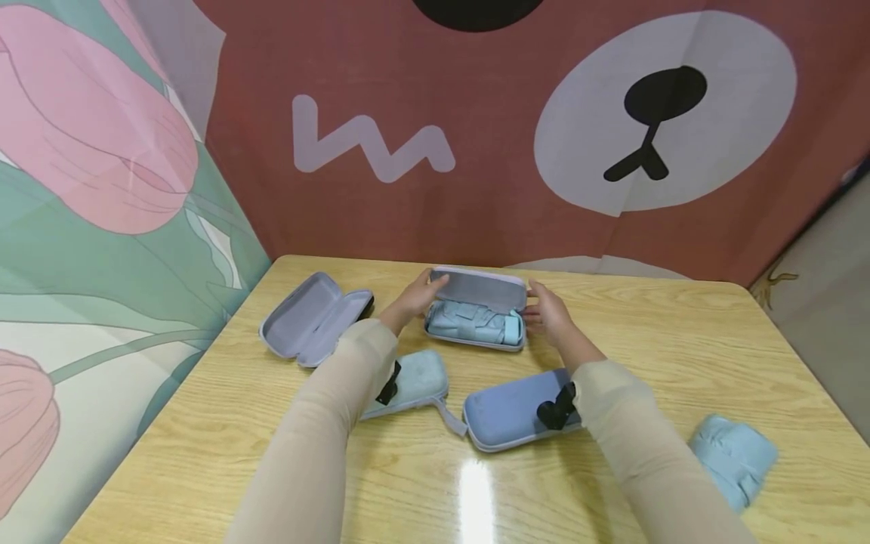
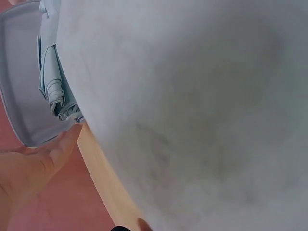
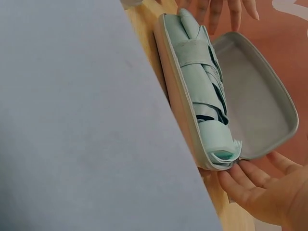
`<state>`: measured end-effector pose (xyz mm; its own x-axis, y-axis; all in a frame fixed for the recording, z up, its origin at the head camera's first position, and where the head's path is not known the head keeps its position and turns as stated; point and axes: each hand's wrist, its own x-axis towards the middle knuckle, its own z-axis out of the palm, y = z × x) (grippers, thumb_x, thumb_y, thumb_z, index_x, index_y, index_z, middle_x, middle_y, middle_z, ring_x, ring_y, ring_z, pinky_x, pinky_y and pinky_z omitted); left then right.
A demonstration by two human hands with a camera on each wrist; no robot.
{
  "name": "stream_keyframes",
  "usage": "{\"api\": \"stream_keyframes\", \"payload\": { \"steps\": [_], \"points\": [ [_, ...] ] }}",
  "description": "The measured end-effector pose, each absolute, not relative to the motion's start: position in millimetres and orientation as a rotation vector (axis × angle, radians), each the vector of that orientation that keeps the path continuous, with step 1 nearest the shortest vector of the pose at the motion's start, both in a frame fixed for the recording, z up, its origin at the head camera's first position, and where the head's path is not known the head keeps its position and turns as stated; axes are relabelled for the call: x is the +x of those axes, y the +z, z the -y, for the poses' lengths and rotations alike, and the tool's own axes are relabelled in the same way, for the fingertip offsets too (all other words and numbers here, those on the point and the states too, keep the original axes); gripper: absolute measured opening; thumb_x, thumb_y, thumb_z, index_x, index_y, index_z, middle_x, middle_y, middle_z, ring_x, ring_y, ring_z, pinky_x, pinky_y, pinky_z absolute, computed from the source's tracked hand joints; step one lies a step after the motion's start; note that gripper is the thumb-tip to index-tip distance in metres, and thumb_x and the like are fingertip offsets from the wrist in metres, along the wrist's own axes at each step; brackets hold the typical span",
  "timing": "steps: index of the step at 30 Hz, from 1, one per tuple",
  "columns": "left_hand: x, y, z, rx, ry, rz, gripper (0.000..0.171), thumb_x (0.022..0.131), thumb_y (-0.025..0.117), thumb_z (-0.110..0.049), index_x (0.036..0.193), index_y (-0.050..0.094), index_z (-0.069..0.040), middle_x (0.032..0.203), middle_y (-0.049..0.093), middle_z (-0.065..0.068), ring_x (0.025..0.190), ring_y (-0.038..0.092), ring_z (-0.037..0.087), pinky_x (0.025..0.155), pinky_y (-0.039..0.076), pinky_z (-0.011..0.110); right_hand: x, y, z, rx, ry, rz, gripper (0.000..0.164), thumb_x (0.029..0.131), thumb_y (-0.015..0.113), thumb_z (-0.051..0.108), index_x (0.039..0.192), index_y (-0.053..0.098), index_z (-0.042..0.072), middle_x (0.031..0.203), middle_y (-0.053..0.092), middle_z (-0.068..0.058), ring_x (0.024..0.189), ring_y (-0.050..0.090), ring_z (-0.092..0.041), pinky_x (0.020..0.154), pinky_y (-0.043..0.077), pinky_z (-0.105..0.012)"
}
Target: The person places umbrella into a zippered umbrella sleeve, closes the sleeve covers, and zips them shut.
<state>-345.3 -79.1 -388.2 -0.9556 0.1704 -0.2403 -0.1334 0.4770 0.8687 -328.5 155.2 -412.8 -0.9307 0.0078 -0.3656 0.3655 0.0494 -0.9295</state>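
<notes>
A compact light-blue folding umbrella (image 1: 469, 323) lies strapped inside an opened zip case (image 1: 476, 347) at the back of the table. The case's grey-lined lid (image 1: 479, 289) stands raised behind it. My left hand (image 1: 414, 297) is at the left end of this case, thumb by the lid's corner and fingers extended. At the other end, my right hand (image 1: 549, 313) has its fingertips against the case and the lid edge, as the right wrist view shows. Its fingers (image 3: 245, 178) are mostly straight beside the umbrella's handle end.
Another opened lavender case (image 1: 299, 321) lies at the left. A closed pale-green case (image 1: 418, 378) and a closed blue case (image 1: 516, 408) lie in front, partly under my forearms. A folded light-blue fabric bundle (image 1: 734, 457) sits at the right. A printed backdrop rises behind the table.
</notes>
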Motion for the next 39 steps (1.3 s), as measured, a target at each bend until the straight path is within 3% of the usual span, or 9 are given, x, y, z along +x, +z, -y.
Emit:
{"api": "stream_keyframes", "payload": {
  "steps": [4, 10, 17, 22, 27, 30, 34, 37, 39],
  "points": [
    [-349.2, -392.3, 79.6, 0.005, 1.475, -2.524, 0.061, 0.089, 0.040, -0.043, 0.136, 0.021, -0.010, 0.134, 0.031, 0.013, 0.116, 0.036, 0.026, 0.082, 0.040, 0.041, -328.8, -412.1, -155.4, 0.356, -1.928, -2.099, 0.064, 0.089, 0.030, 0.049, 0.131, 0.025, 0.001, 0.124, 0.035, -0.027, 0.111, 0.037, -0.036, 0.091, 0.032, -0.046],
    [-348.9, -392.8, 79.6, 0.013, 1.482, -2.582, 0.058, 0.089, 0.042, -0.040, 0.137, 0.023, -0.014, 0.131, 0.035, 0.012, 0.115, 0.038, 0.024, 0.089, 0.036, 0.037, -330.7, -414.6, -155.3, 0.367, -1.889, -2.116, 0.063, 0.090, 0.033, 0.046, 0.136, 0.019, 0.005, 0.123, 0.034, -0.025, 0.111, 0.037, -0.035, 0.091, 0.032, -0.047],
    [-347.6, -393.9, 80.0, 0.043, 1.400, -2.655, 0.052, 0.088, 0.046, -0.032, 0.131, 0.033, -0.006, 0.129, 0.038, 0.014, 0.114, 0.038, 0.025, 0.091, 0.033, 0.035, -341.8, -434.2, -161.5, 0.275, -1.900, -2.111, 0.057, 0.086, 0.037, 0.049, 0.127, 0.041, 0.009, 0.098, 0.048, -0.012, 0.087, 0.048, -0.022, 0.079, 0.041, -0.040],
    [-344.9, -391.8, 78.1, 0.029, 1.339, -2.720, 0.044, 0.089, 0.045, -0.028, 0.123, 0.037, 0.000, 0.121, 0.043, 0.017, 0.107, 0.043, 0.026, 0.086, 0.037, 0.035, -330.2, -418.5, -155.3, 0.272, -1.803, -2.170, 0.062, 0.087, 0.037, 0.050, 0.130, 0.031, 0.005, 0.114, 0.040, -0.019, 0.099, 0.043, -0.028, 0.086, 0.037, -0.044],
    [-344.7, -395.7, 80.3, 0.034, 1.296, -2.751, 0.047, 0.089, 0.046, -0.028, 0.125, 0.036, 0.001, 0.120, 0.044, 0.018, 0.105, 0.044, 0.026, 0.084, 0.038, 0.038, -342.5, -434.4, -162.5, 0.202, -1.812, -2.161, 0.067, 0.081, 0.046, 0.053, 0.127, 0.036, 0.005, 0.110, 0.044, -0.020, 0.092, 0.048, -0.028, 0.075, 0.043, -0.045],
    [-373.1, -429.0, 91.4, 0.175, 1.254, -2.824, 0.054, 0.085, 0.051, -0.038, 0.119, 0.044, 0.003, 0.111, 0.049, 0.017, 0.096, 0.049, 0.023, 0.075, 0.042, 0.034, -337.7, -429.0, -159.3, 0.222, -1.797, -2.156, 0.065, 0.084, 0.046, 0.048, 0.132, 0.032, 0.006, 0.115, 0.041, -0.020, 0.095, 0.045, -0.028, 0.079, 0.042, -0.046],
    [-387.5, -442.3, 95.0, 0.176, 1.197, -2.822, 0.056, 0.081, 0.054, -0.044, 0.114, 0.050, 0.002, 0.106, 0.052, 0.014, 0.090, 0.050, 0.021, 0.070, 0.043, 0.033, -323.8, -413.2, -152.5, 0.235, -1.765, -2.162, 0.060, 0.089, 0.040, 0.040, 0.135, 0.026, 0.004, 0.117, 0.037, -0.018, 0.095, 0.041, -0.026, 0.083, 0.038, -0.044],
    [-357.3, -410.7, 88.3, 0.106, 1.134, -2.782, 0.049, 0.086, 0.050, -0.036, 0.117, 0.049, 0.003, 0.112, 0.050, 0.016, 0.097, 0.048, 0.025, 0.077, 0.042, 0.036, -319.2, -406.8, -149.8, 0.206, -1.747, -2.175, 0.056, 0.089, 0.041, 0.034, 0.131, 0.030, -0.001, 0.113, 0.038, -0.017, 0.092, 0.040, -0.025, 0.083, 0.038, -0.044],
    [-344.5, -399.6, 87.0, 0.111, 1.123, -2.780, 0.045, 0.088, 0.047, -0.034, 0.112, 0.051, 0.004, 0.107, 0.051, 0.016, 0.092, 0.049, 0.024, 0.072, 0.042, 0.034, -318.9, -407.0, -149.0, 0.177, -1.727, -2.207, 0.052, 0.088, 0.043, 0.030, 0.127, 0.034, -0.004, 0.113, 0.040, -0.018, 0.093, 0.041, -0.026, 0.085, 0.036, -0.047]
  ]
}}
